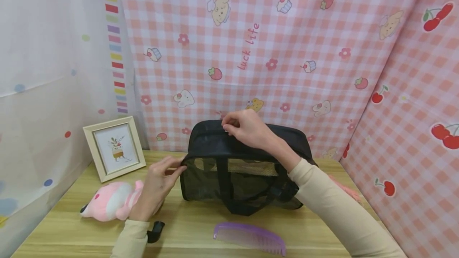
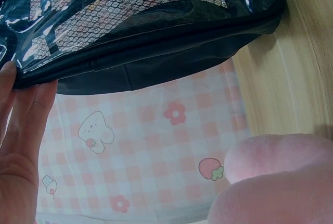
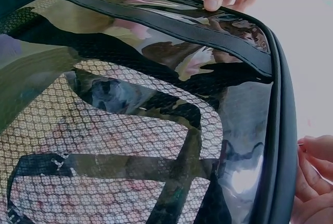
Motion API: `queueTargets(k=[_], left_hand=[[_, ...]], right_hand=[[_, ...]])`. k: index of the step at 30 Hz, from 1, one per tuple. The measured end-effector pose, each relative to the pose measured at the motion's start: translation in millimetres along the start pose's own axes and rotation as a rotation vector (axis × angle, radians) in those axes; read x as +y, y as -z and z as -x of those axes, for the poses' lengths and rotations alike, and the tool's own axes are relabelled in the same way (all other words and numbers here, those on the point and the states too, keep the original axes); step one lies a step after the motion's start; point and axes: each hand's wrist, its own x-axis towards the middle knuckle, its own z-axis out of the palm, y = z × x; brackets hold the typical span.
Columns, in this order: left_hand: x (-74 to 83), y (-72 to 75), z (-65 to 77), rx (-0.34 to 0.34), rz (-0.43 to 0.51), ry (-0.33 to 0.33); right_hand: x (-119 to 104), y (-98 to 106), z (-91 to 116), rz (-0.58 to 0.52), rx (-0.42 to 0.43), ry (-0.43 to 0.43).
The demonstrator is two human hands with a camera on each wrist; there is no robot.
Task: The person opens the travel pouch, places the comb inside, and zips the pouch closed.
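Observation:
A black bag [image 1: 247, 146] with see-through plastic and mesh panels stands at the middle of the table. Its dark strap handle [image 1: 244, 209] hangs down the front. My left hand [image 1: 159, 184] pinches the bag's upper left edge between thumb and fingers, as the left wrist view also shows. Above the bag's top, my right hand [image 1: 249, 128] has thumb and forefinger pressed together on something tiny, seemingly the zipper pull; the fingers mostly hide it. In the right wrist view the right hand [image 3: 315, 177] is beside the bag's dark edge.
In front of the bag lies a purple comb [image 1: 251, 238]. A pink plush toy [image 1: 111, 202] lies left, near my left forearm, with a picture frame [image 1: 114, 148] behind it. Something coral and fringed [image 1: 346, 188] shows past my right sleeve. Patterned cloths hang behind and at both sides.

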Motion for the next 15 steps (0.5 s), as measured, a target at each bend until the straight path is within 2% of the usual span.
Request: queueTargets(k=[15], left_hand=[[1.6,0.1,-0.1,-0.011,0.014,0.012]], right_hand=[[-2,-12,-7,-0.007,0.011,0.04]])
